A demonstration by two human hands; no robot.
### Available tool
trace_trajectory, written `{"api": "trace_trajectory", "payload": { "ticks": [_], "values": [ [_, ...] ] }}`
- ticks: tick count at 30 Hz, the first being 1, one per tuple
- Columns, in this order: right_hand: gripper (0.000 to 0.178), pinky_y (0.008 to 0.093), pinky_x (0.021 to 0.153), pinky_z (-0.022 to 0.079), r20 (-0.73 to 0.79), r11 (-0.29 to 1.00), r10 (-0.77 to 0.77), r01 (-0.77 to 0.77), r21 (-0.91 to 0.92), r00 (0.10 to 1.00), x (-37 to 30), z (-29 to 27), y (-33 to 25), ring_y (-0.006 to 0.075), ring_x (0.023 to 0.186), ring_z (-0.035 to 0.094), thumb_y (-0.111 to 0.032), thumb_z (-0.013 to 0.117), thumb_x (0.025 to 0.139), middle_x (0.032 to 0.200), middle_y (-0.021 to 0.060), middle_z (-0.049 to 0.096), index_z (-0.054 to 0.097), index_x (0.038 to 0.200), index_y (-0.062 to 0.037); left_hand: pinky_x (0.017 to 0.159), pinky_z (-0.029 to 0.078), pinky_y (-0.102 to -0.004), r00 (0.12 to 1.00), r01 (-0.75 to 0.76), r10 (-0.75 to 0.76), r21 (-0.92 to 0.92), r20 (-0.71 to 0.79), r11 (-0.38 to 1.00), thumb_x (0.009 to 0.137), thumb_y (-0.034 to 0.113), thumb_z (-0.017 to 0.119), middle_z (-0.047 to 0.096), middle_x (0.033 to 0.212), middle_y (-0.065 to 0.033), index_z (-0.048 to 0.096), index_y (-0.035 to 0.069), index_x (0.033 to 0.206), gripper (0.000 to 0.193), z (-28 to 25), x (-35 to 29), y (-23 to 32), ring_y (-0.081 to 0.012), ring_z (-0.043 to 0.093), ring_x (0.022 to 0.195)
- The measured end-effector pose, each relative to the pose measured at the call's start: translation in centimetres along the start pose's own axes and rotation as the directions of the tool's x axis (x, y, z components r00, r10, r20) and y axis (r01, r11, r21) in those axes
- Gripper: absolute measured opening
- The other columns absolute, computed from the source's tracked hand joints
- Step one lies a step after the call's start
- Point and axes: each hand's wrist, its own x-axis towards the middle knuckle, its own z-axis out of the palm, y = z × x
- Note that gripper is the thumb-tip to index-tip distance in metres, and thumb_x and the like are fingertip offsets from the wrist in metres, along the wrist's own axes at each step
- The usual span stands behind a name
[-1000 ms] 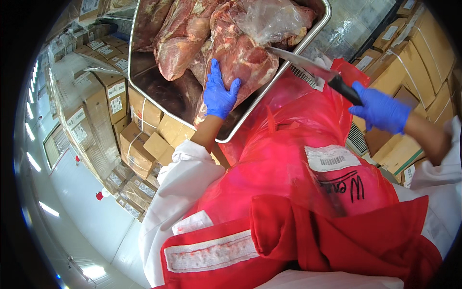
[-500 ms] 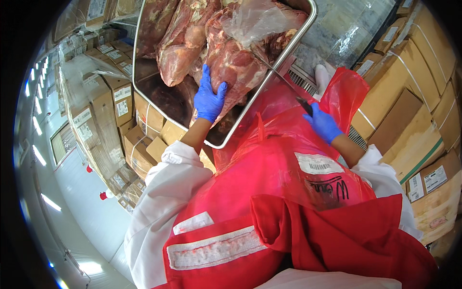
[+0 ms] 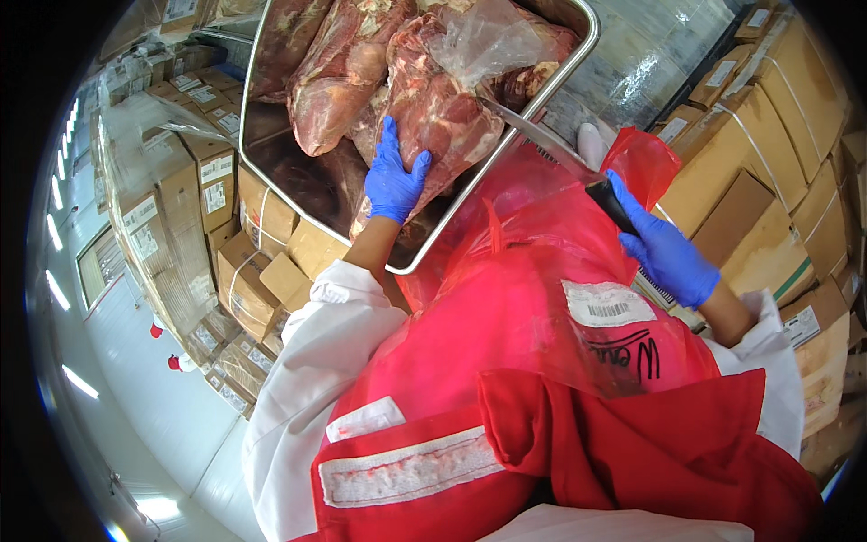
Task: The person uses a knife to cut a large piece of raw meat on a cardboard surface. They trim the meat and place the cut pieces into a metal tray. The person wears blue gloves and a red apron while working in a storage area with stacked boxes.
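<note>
In the upper middle, a large raw cut of meat [image 3: 449, 126] lies in a deep metal tub [image 3: 470, 203] among other big pieces. My left hand [image 3: 395, 183], in a blue glove, rests on this cut with thumb and forefinger spread apart. Gloved in blue as well, my right hand [image 3: 673, 253] is closed round the black handle of a knife [image 3: 553, 144]. Its long blade reaches over the tub's right rim, and the tip meets the meat's upper right side. Clear plastic film [image 3: 488, 41] lies crumpled over the top of the cut.
Stacked cardboard boxes [image 3: 759, 135] rise on the right, and wrapped boxes [image 3: 172, 199] stand on the left. A red plastic apron [image 3: 506, 316] covers my front and comes near the tub's lower right edge. Wet-looking floor [image 3: 650, 63] shows beyond the tub.
My right hand has moved right and slightly down, turning the knife so more of its blade and handle shows. My left hand stays on the same cut of meat.
</note>
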Motion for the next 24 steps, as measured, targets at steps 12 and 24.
{"api": "trace_trajectory", "payload": {
  "ticks": [12, 24],
  "values": [
    [0.066, 0.0260, 0.041, 0.040, 0.314, 0.821, 0.490, -0.552, 0.146, 0.813, 4.2, -6.9, -9.1, 0.0126, 0.053, 0.049, -0.015, 0.050, 0.091, 0.073, 0.0066, 0.050, 0.014, 0.145, -0.0238, 0.099, 0.035, -0.0431, 0.999, 0.034, -0.031, -0.074, 0.033, 0.997, 0.078, 0.050, 0.058, 0.036, 0.137, -0.0230, 0.015, 0.005, 0.142, 0.090, -0.4, 0.0, 0.5, -0.0463, 0.038, 0.120],
    [0.070, 0.0371, 0.068, 0.045, 0.026, 0.972, 0.144, -0.147, 0.183, 0.989, 3.4, 4.7, 0.0, 0.0297, 0.060, 0.050, -0.010, 0.048, 0.090, 0.072, 0.0236, 0.051, 0.007, 0.145, -0.0241, 0.088, 0.044, -0.0436, 1.000, 0.020, -0.020, -0.010, 0.010, 1.000, 0.077, 0.056, 0.056, 0.043, 0.131, -0.0238, 0.018, 0.006, 0.142, 0.091, 0.1, 0.3, -0.1, -0.0396, 0.049, 0.113]
  ]
}}
